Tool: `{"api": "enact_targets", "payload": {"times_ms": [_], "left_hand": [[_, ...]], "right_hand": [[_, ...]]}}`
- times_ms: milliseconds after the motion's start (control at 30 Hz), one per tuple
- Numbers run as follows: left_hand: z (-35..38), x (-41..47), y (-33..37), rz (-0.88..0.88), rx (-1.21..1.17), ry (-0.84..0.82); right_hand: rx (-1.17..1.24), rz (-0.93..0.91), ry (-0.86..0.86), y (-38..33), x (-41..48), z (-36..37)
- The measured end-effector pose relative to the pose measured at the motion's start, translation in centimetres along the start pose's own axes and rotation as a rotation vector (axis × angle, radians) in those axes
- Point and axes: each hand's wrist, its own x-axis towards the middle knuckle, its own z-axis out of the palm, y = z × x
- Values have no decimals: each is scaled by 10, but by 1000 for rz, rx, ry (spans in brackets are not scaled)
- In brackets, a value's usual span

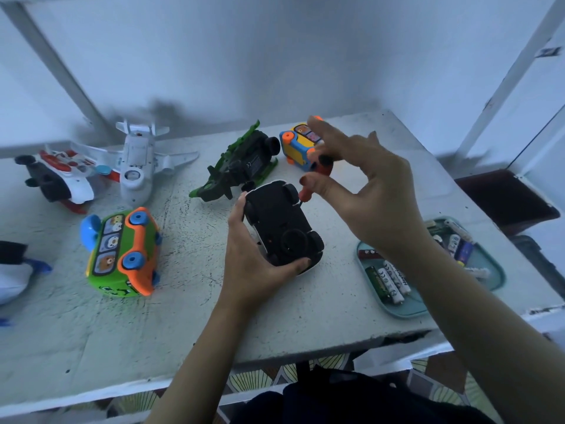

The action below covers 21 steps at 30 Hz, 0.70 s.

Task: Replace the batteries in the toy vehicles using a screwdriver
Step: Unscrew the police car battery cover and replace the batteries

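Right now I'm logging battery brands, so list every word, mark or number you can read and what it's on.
"CE": black underside of the green-and-black toy vehicle.
White cylindrical batteries in the teal plastic tray: print too blurred to read.
Green-and-orange toy bus: markings on its near end illegible.

The toy car (282, 228) has a matt black plastic underside, and the screwdriver (322, 168) at its far end has a glossy red-and-black plastic handle. The table (183, 316) under the car is rough, matt and flecked; right of the car a smooth teal plastic tray (406, 312) holds batteries (393, 281) in shiny wrappers.
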Motion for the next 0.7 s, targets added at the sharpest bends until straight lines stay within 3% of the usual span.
{"api": "enact_targets", "payload": {"times_ms": [200, 533, 700], "left_hand": [[-1, 1, 2, 1, 12, -9], [0, 0, 3, -4, 1, 0], [-1, 0, 3, -19, -10, -7]], "right_hand": [[-46, 8, -113, -4, 6, -7], [-62, -23, 17, -9, 7, 0], [62, 11, -112, -2, 5, -5]]}}
